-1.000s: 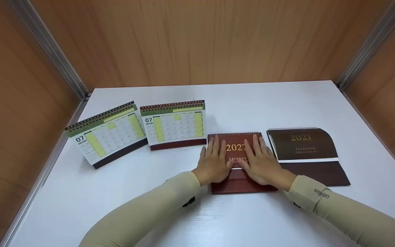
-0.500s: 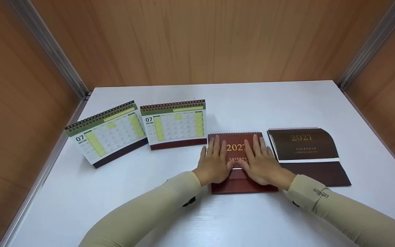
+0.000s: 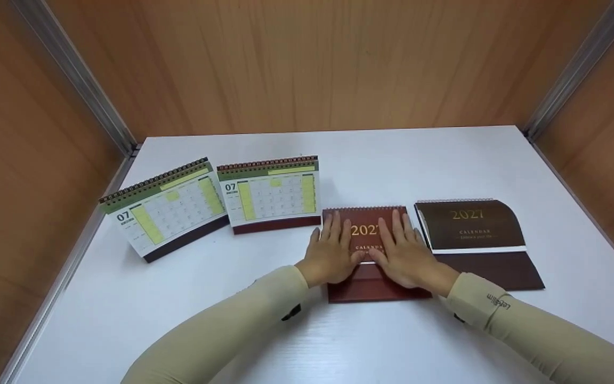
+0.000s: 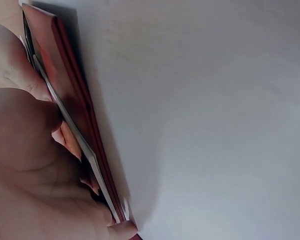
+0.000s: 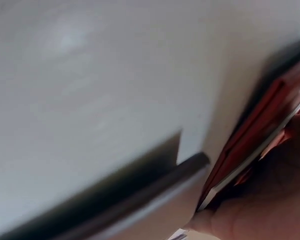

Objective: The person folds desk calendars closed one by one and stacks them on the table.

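A dark red 2027 desk calendar (image 3: 379, 290) lies folded down on the table, its spiral binding at the far edge. Both hands rest on its cover with straight fingers: my left hand (image 3: 330, 256) on the left half, my right hand (image 3: 405, 256) on the right half, thumb tips close together. In the left wrist view the calendar's red base (image 4: 72, 75) and white pages show in edge view under the palm. The right wrist view has the red calendar (image 5: 250, 145) beneath the right hand (image 5: 275, 200), and a dark board edge (image 5: 155, 195) beside it.
A brown 2027 calendar (image 3: 480, 232) lies right of the red one, close to the right hand. Two calendars stand propped at the left, a black-based one (image 3: 171, 208) and a red-based one (image 3: 272, 194), both on month 07. Wood panels (image 3: 307, 64) enclose the white table (image 3: 419, 165).
Both hands stay on the red calendar in nearly the same place. The calendars have not visibly moved; only a slight shift of the whole head view shows.
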Tool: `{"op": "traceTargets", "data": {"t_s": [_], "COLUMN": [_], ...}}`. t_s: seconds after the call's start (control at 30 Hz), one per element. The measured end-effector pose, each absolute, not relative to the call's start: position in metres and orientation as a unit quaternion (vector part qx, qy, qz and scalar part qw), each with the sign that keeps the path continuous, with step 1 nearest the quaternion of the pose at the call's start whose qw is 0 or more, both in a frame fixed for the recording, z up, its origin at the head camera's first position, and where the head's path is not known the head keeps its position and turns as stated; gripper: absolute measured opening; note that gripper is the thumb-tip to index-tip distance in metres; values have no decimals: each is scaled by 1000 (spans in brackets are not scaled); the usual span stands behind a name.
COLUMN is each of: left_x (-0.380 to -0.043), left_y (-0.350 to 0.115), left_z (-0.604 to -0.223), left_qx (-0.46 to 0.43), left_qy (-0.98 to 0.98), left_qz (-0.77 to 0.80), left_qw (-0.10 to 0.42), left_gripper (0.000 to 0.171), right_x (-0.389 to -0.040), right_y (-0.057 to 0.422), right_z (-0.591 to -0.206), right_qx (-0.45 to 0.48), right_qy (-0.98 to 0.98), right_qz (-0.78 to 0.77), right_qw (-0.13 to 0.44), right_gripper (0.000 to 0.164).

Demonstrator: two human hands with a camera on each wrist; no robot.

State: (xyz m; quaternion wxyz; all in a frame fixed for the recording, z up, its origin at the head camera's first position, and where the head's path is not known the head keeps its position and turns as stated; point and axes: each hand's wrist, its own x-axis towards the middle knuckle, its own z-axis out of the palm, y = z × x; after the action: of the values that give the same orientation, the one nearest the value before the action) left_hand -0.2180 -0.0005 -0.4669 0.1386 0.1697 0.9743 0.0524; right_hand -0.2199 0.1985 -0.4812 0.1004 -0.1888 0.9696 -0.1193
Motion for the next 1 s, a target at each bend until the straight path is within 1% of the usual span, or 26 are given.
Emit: {"op": "traceTargets", "data": {"t_s": [0.13,0.27,0.43,0.53,0.63,0.8,1.0], "left_x": [-222,-225,-227,-227,-227,-229,-225], "left_y": [-5,-13,-21,-25,-29,-37,-44], "left_z": [-466,-460,-453,-451,-450,-451,-448], "left_qx": [182,196,209,218,234,272,303], "left_qy": [969,964,959,958,959,953,939], "left_qz": [64,80,114,124,124,128,158], "left_qw": [151,161,155,137,102,34,-18], "left_gripper": [83,81,77,73,66,50,29], "right_x": [-220,-222,-227,-229,-231,-232,-232], "right_y": [199,201,205,207,210,216,225], "right_z": [-480,-476,-469,-465,-461,-458,-453], "right_qx": [-189,-194,-208,-213,-210,-205,-188], "right_qy": [968,965,963,964,966,966,960], "right_qz": [-125,-131,-121,-114,-113,-140,-196], "right_qw": [105,119,125,116,101,77,67], "right_gripper": [78,80,79,75,69,60,54]}}
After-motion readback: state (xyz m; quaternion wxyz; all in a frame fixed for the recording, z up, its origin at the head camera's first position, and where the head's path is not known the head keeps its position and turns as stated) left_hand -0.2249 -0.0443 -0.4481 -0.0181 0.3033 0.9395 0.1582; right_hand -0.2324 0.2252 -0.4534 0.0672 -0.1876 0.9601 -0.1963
